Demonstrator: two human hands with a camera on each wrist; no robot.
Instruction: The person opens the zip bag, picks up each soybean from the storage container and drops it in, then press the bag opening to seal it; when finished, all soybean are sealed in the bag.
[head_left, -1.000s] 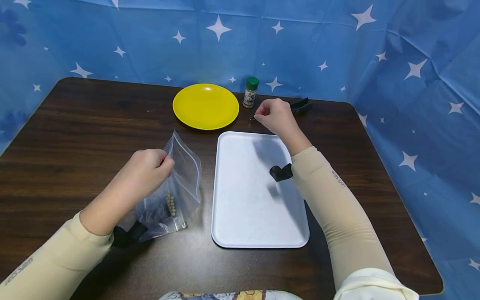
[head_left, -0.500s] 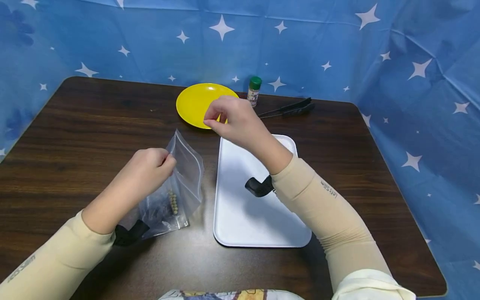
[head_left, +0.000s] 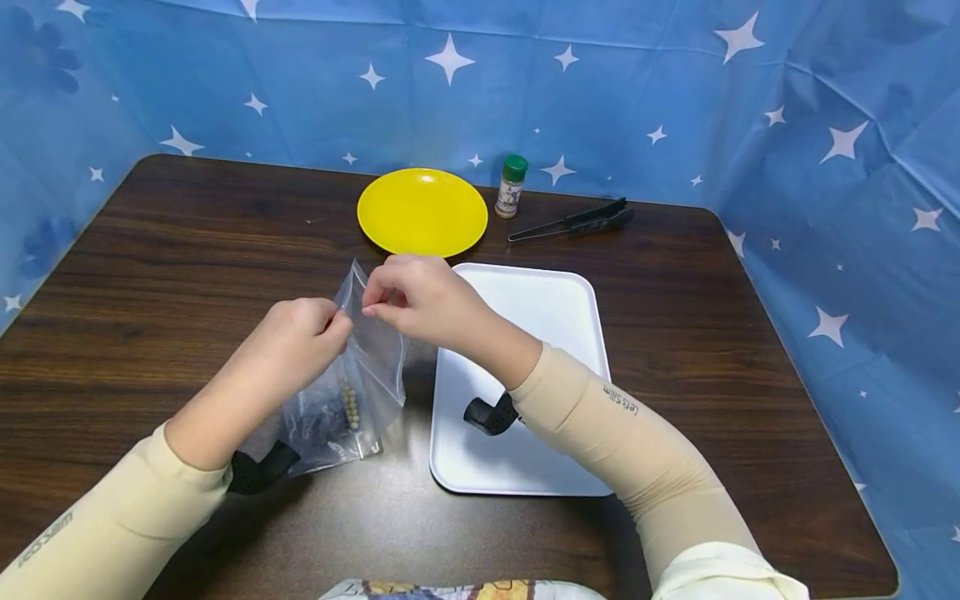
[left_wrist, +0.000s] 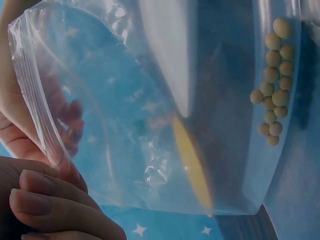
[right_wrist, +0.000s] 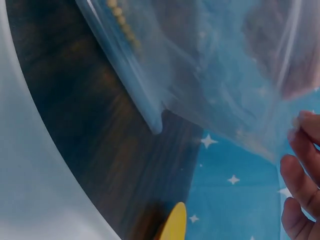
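Left hand (head_left: 300, 333) has a pinch grip on the top edge of the clear zip bag (head_left: 360, 375), holding it up off the dark wood surface (head_left: 187, 242) so it hangs tilted with the bottom end resting near the front. Right hand (head_left: 416, 300) is right at the same opening, fingertips (right_wrist: 300, 175) curled and pinching the bag's rim just beside the left thumb, so both grips are closed on the bag's mouth, one on each side. From the left wrist view you can see the zip strip running past the left fingers (left_wrist: 55, 205). A small cluster of pale round beans (left_wrist: 275, 80) sits low in the bag, well below both hands.

The bag is just left of the white tray (head_left: 555, 308), which lies under the right forearm. Behind that: 1 yellow plate (head_left: 422, 211), a green-capped spice jar (head_left: 512, 186) just beside it, and black tongs (head_left: 573, 222) further right.
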